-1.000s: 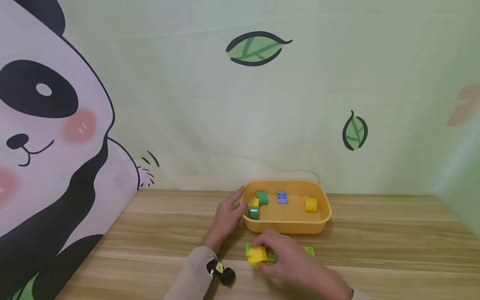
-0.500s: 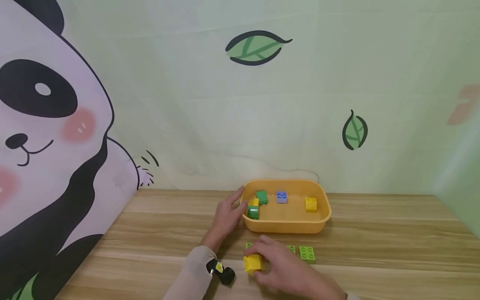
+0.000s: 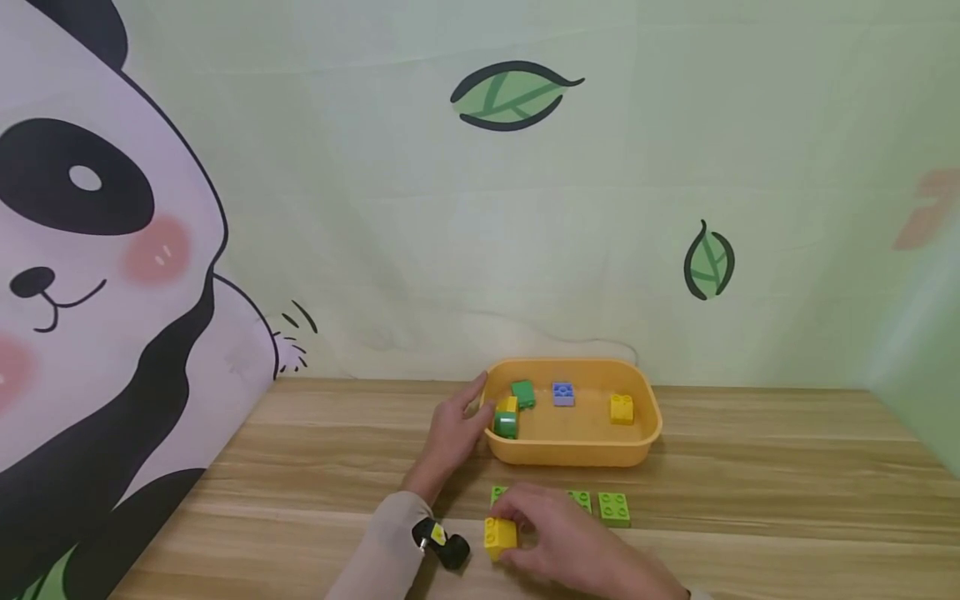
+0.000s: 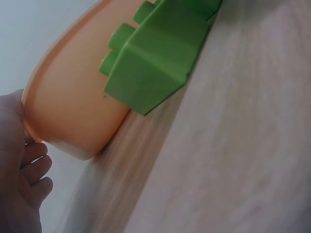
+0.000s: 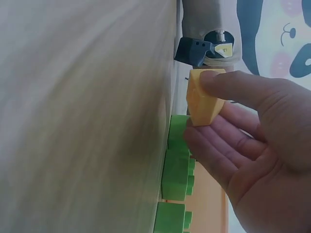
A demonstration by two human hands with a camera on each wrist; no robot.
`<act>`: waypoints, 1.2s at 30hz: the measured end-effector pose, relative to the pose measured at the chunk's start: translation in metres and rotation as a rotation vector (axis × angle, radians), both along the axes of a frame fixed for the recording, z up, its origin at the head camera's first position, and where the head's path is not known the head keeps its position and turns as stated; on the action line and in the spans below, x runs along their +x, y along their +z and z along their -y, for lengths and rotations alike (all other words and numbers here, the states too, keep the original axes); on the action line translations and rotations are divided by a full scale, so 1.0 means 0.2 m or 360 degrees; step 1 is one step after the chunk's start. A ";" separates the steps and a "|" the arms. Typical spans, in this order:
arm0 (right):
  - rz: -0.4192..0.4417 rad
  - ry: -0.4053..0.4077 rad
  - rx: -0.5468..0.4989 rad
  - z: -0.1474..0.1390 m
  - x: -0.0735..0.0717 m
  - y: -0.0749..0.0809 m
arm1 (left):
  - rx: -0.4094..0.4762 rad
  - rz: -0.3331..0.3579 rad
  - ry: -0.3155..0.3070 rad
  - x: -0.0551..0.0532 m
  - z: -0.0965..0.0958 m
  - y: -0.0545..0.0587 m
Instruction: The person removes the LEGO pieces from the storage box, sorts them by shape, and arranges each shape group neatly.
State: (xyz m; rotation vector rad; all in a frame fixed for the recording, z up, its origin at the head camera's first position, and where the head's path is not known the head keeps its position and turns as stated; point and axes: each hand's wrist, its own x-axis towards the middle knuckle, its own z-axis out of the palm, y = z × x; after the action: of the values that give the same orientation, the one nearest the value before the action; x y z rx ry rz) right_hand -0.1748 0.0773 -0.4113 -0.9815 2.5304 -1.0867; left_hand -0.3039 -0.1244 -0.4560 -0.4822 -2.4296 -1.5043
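Note:
My right hand [image 3: 558, 529] pinches a yellow toy building brick [image 3: 499, 537] between thumb and fingers, low in front of a row of light green bricks [image 3: 613, 510]. In the right wrist view, the thumb lies on one side of the yellow brick [image 5: 198, 104] and the fingers on the other. My left hand [image 3: 450, 429] holds the left end of an orange plastic tub [image 3: 573, 454], its thumb over the rim. The left wrist view shows its curled fingers [image 4: 36, 167] by the tub's outer wall. Part of the green row is hidden behind my right hand.
Inside the tub lie a dark green brick [image 3: 523, 394], a blue brick [image 3: 563, 394], a yellow brick [image 3: 621, 409] and a green rounded piece [image 3: 506, 425] by another yellow one. Behind the wooden table [image 3: 787, 475] hangs a panda-print backdrop [image 3: 375, 208].
My right hand has moved the yellow brick toward me and slightly left, off the green row, and turned it. More green bricks now show. The left hand stays on the tub.

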 end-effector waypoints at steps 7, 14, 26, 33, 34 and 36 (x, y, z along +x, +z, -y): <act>0.0120 -0.0034 0.0060 0.01 -0.01 -0.02 | -0.0009 0.0045 0.0006 0.01 0.00 0.00; 0.0209 -0.0053 0.0052 0.01 -0.02 -0.03 | -0.0015 0.0052 0.0010 0.00 0.00 0.00; 0.0247 0.0018 0.0068 -0.03 -0.03 -0.01 | -0.0008 0.0089 0.0023 0.01 -0.01 0.00; 0.0134 0.0062 0.0095 -0.03 -0.03 -0.02 | -0.0008 0.0070 0.0025 0.01 0.00 0.00; 0.0122 0.0065 0.0094 -0.03 -0.04 -0.02 | -0.0006 0.0063 0.0022 0.01 0.00 0.00; 0.0105 0.0065 0.0090 -0.03 -0.04 -0.02 | -0.0003 0.0068 0.0022 0.01 0.00 0.00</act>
State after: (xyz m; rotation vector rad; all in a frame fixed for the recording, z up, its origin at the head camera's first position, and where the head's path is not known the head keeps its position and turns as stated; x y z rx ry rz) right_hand -0.1823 0.0825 -0.4155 -0.9625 2.4637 -1.0135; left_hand -0.3029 -0.1240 -0.4561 -0.4369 -2.4618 -1.5216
